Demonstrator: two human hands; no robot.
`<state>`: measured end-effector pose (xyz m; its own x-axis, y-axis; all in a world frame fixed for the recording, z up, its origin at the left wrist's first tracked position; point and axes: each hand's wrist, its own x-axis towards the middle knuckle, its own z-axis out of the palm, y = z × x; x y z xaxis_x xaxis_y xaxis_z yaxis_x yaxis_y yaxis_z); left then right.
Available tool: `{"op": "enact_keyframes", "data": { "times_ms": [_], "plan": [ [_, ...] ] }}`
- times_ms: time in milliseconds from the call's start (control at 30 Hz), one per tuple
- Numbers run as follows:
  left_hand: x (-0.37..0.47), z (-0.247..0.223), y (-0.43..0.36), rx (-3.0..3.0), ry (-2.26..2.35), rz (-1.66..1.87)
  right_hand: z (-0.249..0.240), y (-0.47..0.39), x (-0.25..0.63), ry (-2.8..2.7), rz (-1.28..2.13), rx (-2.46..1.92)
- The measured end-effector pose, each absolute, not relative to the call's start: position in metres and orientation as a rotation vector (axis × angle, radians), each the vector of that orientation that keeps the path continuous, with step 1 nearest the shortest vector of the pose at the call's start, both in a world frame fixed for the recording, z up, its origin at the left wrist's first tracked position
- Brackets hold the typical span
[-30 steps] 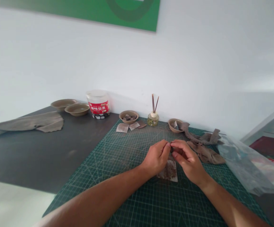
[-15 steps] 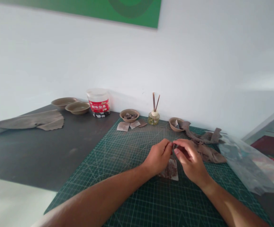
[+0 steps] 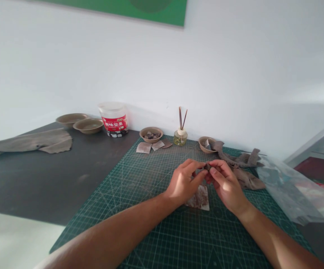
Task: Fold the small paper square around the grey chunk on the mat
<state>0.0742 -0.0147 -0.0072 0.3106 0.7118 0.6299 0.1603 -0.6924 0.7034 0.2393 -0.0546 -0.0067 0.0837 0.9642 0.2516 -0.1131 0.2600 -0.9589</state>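
Between the fingertips of both hands is a small dark brown stone [image 3: 207, 167], held above the green cutting mat [image 3: 150, 201]. My left hand [image 3: 184, 182] pinches it from the left with thumb and forefinger. From the right, the thumb and fingers of my right hand [image 3: 227, 184] grip it too. Below the hands lies a white sheet with brown smears, which looks like used sandpaper [image 3: 202, 200]; my left hand partly covers it.
A bowl of stone pieces [image 3: 151, 134] stands behind several worn squares [image 3: 143, 148]. To its right are a reed diffuser [image 3: 180, 137], a second bowl [image 3: 206, 145], and crumpled brown cloths [image 3: 247, 177]. A plastic tub [image 3: 114, 120], two bowls [image 3: 89, 126] and a grey cloth [image 3: 36, 141] lie left.
My fingers have shifted so the stone now shows between both hands; before, it was mostly hidden. My right hand's fingers have closed in on it. The view has tilted slightly.
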Motion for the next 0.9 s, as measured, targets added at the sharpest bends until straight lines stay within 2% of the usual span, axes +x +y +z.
{"op": "enact_keyframes", "data": {
  "times_ms": [333,733,900],
  "plan": [
    [0.0723,-0.0045,-0.0186,2.192,0.774,1.477,-0.0055,-0.058,0.2406,-1.224,0.989,-0.951],
    [0.0735,-0.0006,-0.0221,1.916,0.836,1.242,-0.0042,-0.0632,0.241,-1.537,0.334,-1.221],
    [0.0737,0.0006,-0.0226,1.811,0.83,1.195,-0.0022,-0.0638,0.2396,-1.575,0.381,-1.216]
  ]
}}
